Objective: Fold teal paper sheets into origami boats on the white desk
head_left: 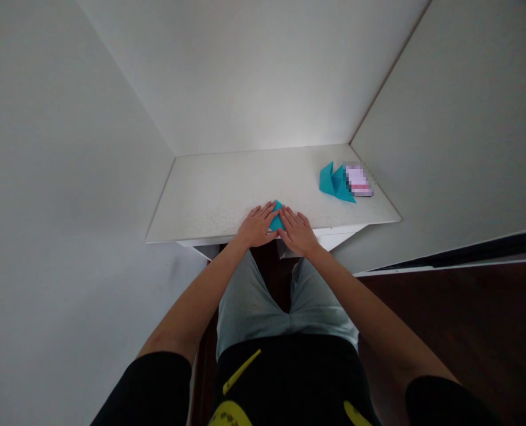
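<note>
A small teal paper piece [277, 216] lies near the front edge of a white table [209, 195]. My left hand [256, 225] lies flat on its left side, fingers stretched out. My right hand [296, 231] presses flat on its right side, fingers also extended. Most of the paper is hidden under the two hands; only a small triangle shows between them.
A folded teal paper shape [335, 183] sits at the table's right, touching a blurred pinkish object [359, 180]. White walls close in on the left, back and right. Dark wooden floor [467, 319] lies to the right of my legs.
</note>
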Motion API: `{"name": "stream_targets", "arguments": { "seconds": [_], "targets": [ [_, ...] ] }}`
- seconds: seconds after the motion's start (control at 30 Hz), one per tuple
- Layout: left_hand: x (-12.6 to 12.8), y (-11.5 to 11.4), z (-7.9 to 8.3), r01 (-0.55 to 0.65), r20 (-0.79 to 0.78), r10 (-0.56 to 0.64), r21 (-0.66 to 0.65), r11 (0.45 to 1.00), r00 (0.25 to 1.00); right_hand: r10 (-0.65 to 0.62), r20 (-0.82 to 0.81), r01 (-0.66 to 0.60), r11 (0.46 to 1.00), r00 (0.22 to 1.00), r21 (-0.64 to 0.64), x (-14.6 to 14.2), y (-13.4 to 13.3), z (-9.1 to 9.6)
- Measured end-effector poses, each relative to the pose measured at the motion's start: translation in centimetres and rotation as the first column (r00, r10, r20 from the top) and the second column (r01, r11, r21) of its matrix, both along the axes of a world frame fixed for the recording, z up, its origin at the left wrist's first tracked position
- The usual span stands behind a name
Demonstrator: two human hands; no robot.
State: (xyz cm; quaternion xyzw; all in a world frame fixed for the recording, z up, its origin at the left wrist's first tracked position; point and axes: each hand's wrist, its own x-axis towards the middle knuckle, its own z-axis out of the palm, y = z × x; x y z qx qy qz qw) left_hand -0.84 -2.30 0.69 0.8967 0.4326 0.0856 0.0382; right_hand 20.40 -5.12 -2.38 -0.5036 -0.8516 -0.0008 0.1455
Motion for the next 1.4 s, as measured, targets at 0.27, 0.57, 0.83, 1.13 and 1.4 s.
{"name": "stream_targets", "arguments": {
  "seconds": [0.27, 0.57, 0.83, 1.13, 1.4],
  "targets": [
    [-0.3, 0.3, -0.5, 0.049, 0.08, -0.047, -0.019, 0.999, 0.996, -0.083, -0.208, 0.083, 0.997, 0.975, -0.01, 4.9, -3.2, 0.2],
    [-0.4, 0.4, -0.6, 0.046, 0.079, -0.044, -0.015, 0.999, 0.996, -0.184, -0.512, 0.028, 0.954, 0.839, -0.298, 8.2, -16.0, -6.3],
    [-0.8, 0.5, -0.4, 0.045, 0.073, -0.041, -0.044, 0.998, 0.996, -0.153, -0.515, -0.096, 0.901, 0.843, -0.424, 5.9, -10.7, -7.4],
    [-1.2, 0.8, 0.0, 0.06, 0.319, -0.01, -0.146, 0.987, 0.948, -0.289, -0.617, -0.069, 0.87, 0.732, -0.489, 6.2, -12.9, -7.4],
    [-2.0, 2.9, -1.6, -0.098, 0.745, 0.471, -0.487, 0.868, 0.472, -0.36, -0.691, -0.005, 0.885, 0.626, -0.466, 6.8, -13.9, -3.7]
  ]
}}
